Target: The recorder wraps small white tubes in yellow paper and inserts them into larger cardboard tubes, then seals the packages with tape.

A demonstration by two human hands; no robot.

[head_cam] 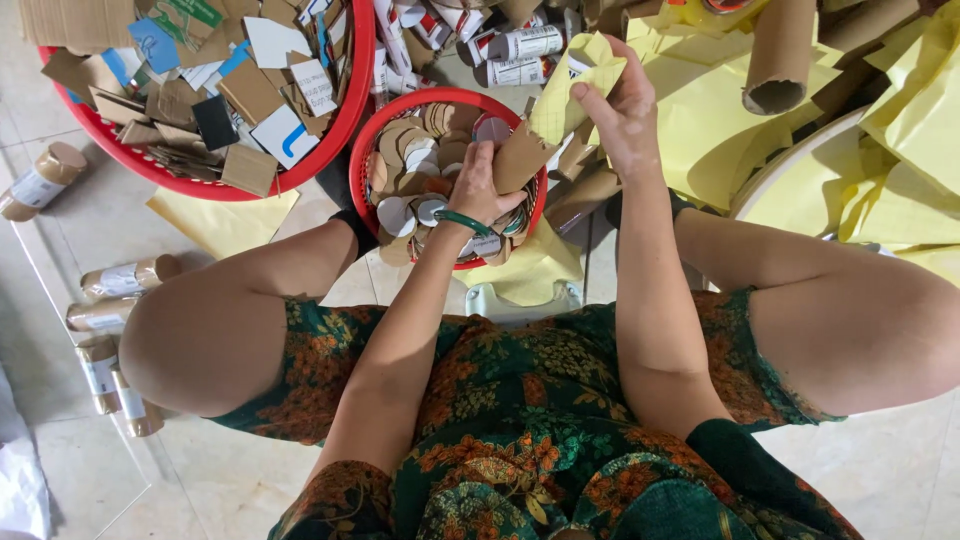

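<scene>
Seated on the floor; both hands working one cardboard tube over a small red basket.

Left hand (478, 190) grips the brown cardboard tube (522, 158) around its body above the small red basket (365, 150) of card discs; right hand (622, 112) pinches yellow paper (578, 92) at the tube's upper end. Tube looks light, stiff, crushable: hold round the middle. Paper thin, likely tears. Both forearms reach forward between the knees.

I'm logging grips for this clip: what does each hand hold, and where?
Left hand grips the brown cardboard tube at its lower end. Right hand pinches the yellow paper at its upper edge.
</scene>
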